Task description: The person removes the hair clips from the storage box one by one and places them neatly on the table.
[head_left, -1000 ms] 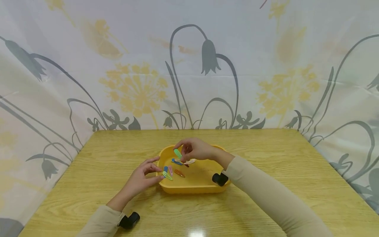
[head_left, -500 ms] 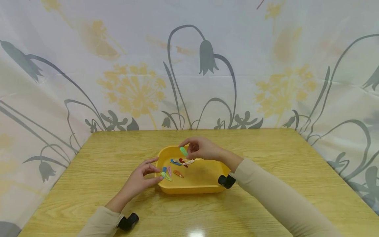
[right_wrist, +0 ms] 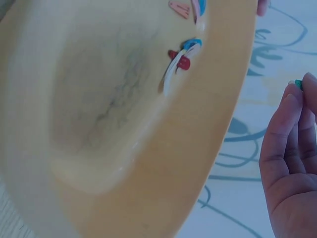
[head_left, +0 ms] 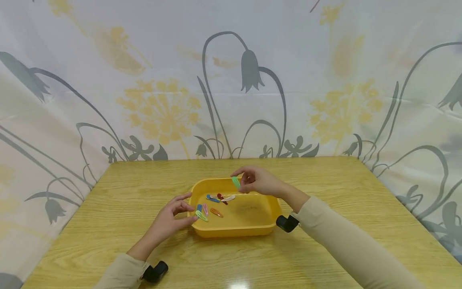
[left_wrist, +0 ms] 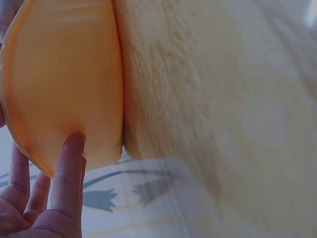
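In the head view my right hand (head_left: pixel 258 180) pinches a green snap hair clip (head_left: pixel 236 182) between thumb and fingers, above the tray's back rim. Only a bit of that clip shows at the fingertips in the right wrist view. My left hand (head_left: pixel 173 216) touches the left end of the yellow tray (head_left: pixel 234 231), its fingers spread and fairly straight. In the left wrist view one fingertip presses the outer wall. Inside the tray lie a yellow-green clip (head_left: pixel 201 216), a pink clip (head_left: pixel 205 209), an orange clip (head_left: pixel 216 212), a white clip (head_left: pixel 228 198), plus blue and red ones.
The tray stands on a wood-grain table (head_left: pixel 126 192). A flower-printed cloth (head_left: pixel 162 80) hangs behind the table and along its sides. Black wrist cameras (head_left: pixel 155 272) sit at both sleeves.
My right hand has lifted the green clip away from the other clips and moved right and slightly up with it. The left hand stays at the tray's left end.
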A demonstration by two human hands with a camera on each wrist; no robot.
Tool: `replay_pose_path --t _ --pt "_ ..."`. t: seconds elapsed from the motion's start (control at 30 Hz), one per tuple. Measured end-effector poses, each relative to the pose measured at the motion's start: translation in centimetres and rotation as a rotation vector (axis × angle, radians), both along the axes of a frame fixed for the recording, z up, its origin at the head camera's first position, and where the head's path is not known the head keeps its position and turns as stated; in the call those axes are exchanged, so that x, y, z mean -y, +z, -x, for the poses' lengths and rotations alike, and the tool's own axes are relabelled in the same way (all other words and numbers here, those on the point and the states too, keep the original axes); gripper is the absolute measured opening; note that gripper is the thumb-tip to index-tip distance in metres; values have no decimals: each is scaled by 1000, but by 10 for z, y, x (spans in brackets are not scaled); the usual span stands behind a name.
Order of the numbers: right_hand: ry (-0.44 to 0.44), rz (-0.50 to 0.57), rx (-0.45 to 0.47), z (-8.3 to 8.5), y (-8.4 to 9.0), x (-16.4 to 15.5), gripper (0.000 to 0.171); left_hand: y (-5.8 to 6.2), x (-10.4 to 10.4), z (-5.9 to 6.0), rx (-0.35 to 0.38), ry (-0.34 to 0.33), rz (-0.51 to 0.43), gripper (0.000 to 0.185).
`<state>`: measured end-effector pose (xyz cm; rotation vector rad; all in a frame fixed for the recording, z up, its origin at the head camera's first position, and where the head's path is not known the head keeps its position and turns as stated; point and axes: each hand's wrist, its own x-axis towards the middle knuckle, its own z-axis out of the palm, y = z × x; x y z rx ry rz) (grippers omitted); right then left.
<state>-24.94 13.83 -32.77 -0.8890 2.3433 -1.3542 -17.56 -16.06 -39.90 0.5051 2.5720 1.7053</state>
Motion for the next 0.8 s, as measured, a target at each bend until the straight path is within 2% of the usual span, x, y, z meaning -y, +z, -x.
replay_pose_path --t 0.37,0.8 --pt "-33 20 -4 -1 -3 -18 42 -1 2 1 9 -4 -1 26" --pt "-136 44 19 2 -10 -41 45 0 0 0 7 -13 -10 23"
